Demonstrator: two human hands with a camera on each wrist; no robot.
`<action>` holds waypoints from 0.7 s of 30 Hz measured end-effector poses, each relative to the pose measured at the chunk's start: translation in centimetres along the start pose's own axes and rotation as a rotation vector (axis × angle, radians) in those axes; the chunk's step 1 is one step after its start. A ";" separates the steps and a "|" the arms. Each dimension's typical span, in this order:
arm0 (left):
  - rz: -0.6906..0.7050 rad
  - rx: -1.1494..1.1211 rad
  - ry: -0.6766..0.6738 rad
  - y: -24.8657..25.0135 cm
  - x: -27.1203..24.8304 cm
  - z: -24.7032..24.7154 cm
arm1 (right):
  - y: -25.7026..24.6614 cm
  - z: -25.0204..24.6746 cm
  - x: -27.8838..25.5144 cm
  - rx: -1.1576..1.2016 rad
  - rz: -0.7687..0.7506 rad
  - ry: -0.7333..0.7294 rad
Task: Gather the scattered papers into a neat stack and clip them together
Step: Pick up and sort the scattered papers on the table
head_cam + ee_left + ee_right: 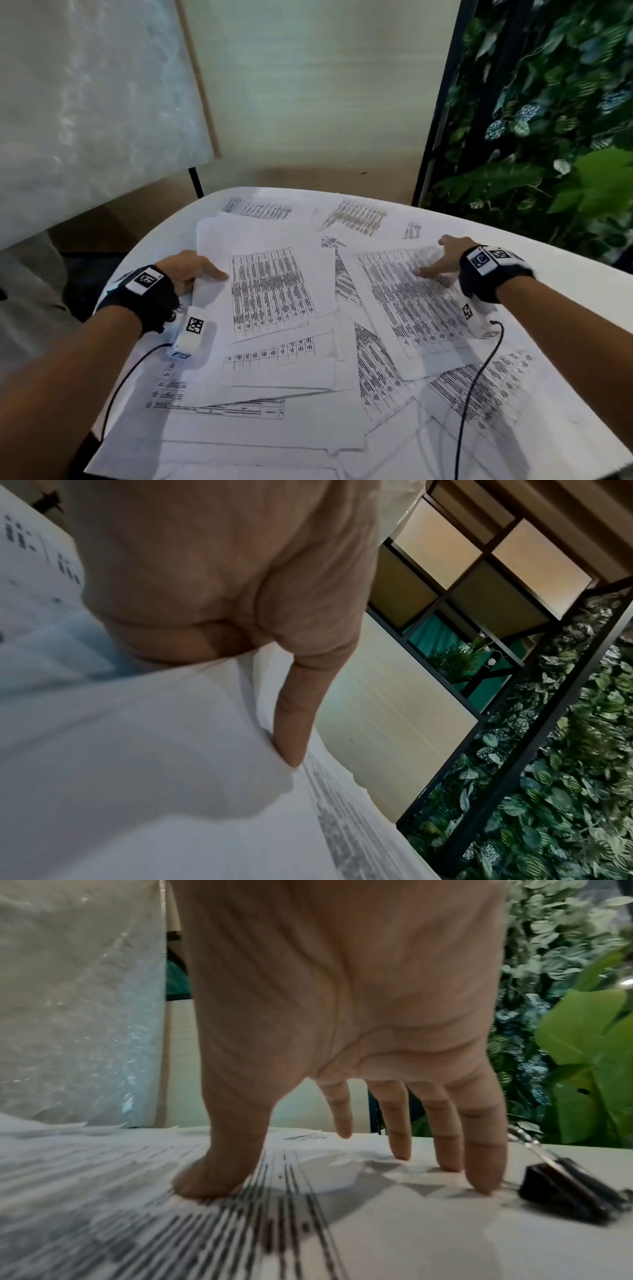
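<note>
Several printed sheets (274, 342) lie scattered and overlapping on a white round table (582, 274). My left hand (205, 270) pinches the left edge of a small sheaf of papers (270, 287); its thumb (291, 723) lies on top and its fingers are hidden under the sheets. My right hand (435, 260) presses on a printed sheet (411, 301) at the right with straight, spread fingers (483, 1153) and thumb. A black binder clip (575, 1191) lies on the table just right of the little finger, apart from it. In the head view the clip is hidden.
More sheets (356, 216) lie at the table's far side. Black cables (479, 377) from the wrist cameras trail over the papers. A leafy plant wall (548, 120) stands to the right, and a translucent panel (85, 102) to the left.
</note>
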State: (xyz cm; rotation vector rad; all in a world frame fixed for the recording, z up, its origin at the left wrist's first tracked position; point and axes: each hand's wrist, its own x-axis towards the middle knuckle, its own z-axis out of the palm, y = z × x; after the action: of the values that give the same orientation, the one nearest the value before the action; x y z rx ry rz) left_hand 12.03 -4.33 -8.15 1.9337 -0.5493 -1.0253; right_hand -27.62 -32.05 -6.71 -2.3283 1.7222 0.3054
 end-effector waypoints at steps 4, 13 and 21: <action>-0.015 -0.012 -0.016 -0.8 1.6 -0.7 | -1.4 0.2 0.2 0.006 -0.028 0.047; 0.000 0.061 0.043 0.8 -1.2 0.4 | -4.5 -0.7 0.5 0.104 -0.103 0.070; 0.094 0.017 0.164 2.0 -1.9 0.0 | -7.7 0.1 0.7 0.133 -0.332 0.067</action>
State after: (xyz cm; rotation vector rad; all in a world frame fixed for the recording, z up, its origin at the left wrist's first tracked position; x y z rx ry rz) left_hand 11.03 -4.10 -5.62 1.9665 -0.5516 -0.7977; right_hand -20.09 -30.45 -6.52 -2.4936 1.3041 0.0528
